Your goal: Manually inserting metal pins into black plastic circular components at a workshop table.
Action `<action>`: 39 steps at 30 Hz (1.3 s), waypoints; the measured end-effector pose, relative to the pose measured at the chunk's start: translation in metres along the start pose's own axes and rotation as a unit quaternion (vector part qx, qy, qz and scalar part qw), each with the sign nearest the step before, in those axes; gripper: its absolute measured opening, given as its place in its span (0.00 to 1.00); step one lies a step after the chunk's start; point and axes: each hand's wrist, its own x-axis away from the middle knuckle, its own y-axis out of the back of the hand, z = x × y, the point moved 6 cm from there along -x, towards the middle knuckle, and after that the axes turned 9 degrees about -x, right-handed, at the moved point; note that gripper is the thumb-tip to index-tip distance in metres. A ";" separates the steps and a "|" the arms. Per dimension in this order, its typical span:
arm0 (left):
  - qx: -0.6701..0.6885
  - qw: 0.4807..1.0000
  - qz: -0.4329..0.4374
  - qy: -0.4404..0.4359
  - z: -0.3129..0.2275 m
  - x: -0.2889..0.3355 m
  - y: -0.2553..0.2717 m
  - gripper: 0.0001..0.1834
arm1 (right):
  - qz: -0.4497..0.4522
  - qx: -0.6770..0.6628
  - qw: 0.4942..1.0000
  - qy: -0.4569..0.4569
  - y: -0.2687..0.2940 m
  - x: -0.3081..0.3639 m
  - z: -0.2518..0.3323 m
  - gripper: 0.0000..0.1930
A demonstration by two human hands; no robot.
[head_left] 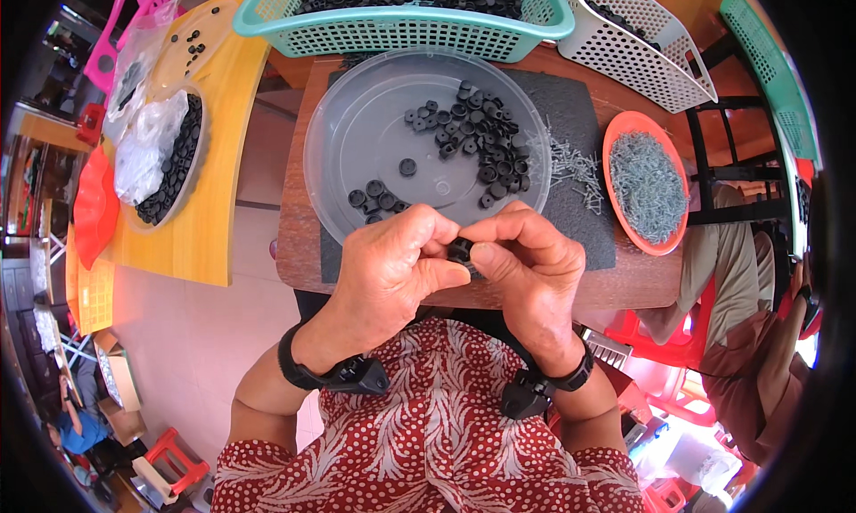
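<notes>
My left hand (385, 262) and my right hand (535, 268) meet over the near edge of a clear round plastic tray (361, 134). Between their fingertips is a small black round plastic piece (459, 250), pinched from both sides. Whether the right fingers also hold a screw cannot be made out. Similar black pieces (490, 134) are heaped on the tray's right side, and several more (374, 196) lie near my left hand. Loose screws (575, 170) are scattered on the dark mat (557, 103), beside an orange-red dish (613, 201) full of screws (651, 188).
Behind the tray stand a teal basket (410, 27) filled with black pieces and a white perforated basket (642, 67). A yellow table (232, 130) at left carries a tub of black parts (174, 170) and plastic bags (152, 147). Another person (744, 335) sits close on the right.
</notes>
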 end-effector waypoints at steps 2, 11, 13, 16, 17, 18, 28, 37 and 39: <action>-0.004 1.000 0.003 -0.002 0.001 -0.001 0.001 0.14 | -0.005 0.006 1.000 -0.003 0.000 -0.001 0.000 0.09; 0.039 0.997 0.060 0.024 0.003 -0.008 -0.001 0.15 | 0.011 0.047 0.999 0.024 0.005 -0.002 0.006 0.09; 0.002 0.997 0.071 0.004 0.002 -0.009 0.000 0.15 | 0.031 0.036 0.999 0.018 0.004 -0.003 0.004 0.09; -0.011 0.997 0.070 0.001 -0.003 -0.010 0.000 0.15 | 0.032 0.022 0.999 0.018 0.003 -0.004 0.003 0.08; -0.011 0.997 0.070 0.001 -0.002 -0.010 0.000 0.15 | 0.031 0.021 0.999 0.018 0.003 -0.004 0.003 0.08; -0.010 0.998 0.066 -0.002 -0.002 -0.010 -0.001 0.15 | 0.022 0.013 1.000 0.012 0.004 -0.003 0.003 0.08; -0.160 0.962 -0.011 -0.223 -0.019 -0.010 -0.003 0.17 | -0.002 -0.051 0.998 -0.021 0.006 -0.004 -0.001 0.08; -0.181 0.946 -0.032 -0.266 -0.024 -0.008 -0.001 0.17 | 0.017 0.007 1.000 -0.009 0.000 0.000 0.008 0.06; -0.182 0.946 -0.034 -0.265 -0.024 -0.006 -0.001 0.16 | 0.055 0.003 0.998 -0.040 0.000 0.003 0.006 0.12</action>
